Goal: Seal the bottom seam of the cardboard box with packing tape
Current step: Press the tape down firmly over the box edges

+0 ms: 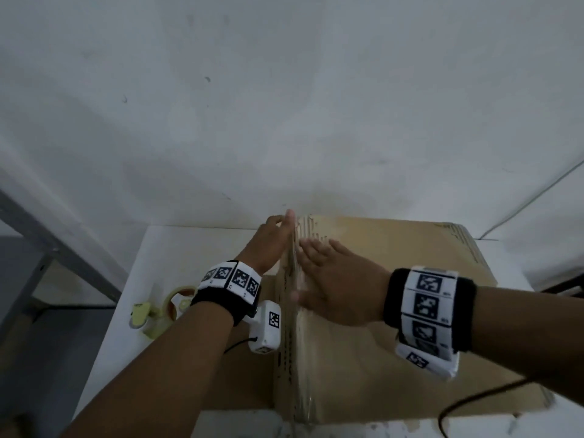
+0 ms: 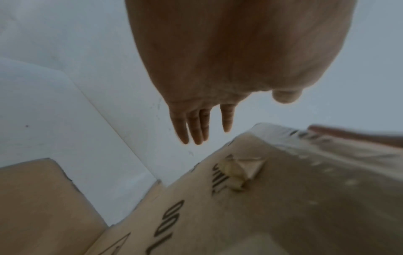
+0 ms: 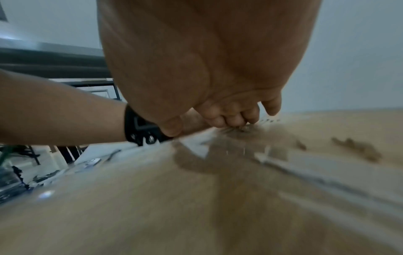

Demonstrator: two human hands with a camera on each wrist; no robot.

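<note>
A brown cardboard box [image 1: 395,311] lies on a white table [image 1: 189,248]. A glossy strip of clear tape [image 1: 300,343] runs along its raised left edge. My left hand [image 1: 278,238] stands flat against the outer side of that edge near the far corner, fingers straight [image 2: 196,127]. My right hand [image 1: 325,270] lies palm down on the box top, its fingertips [image 3: 235,119] pressing the tape at the edge. A crumpled scrap of tape [image 2: 240,170] sticks to the printed side of the box. A pale yellow tape dispenser [image 1: 158,311] sits on the table to the left, partly behind my left forearm.
A white wall stands close behind the table. A grey metal frame [image 1: 47,248] slants at the far left. A black cable [image 1: 474,403] loops over the box's near right corner. A loose cardboard flap [image 2: 32,207] lies by the box's left side.
</note>
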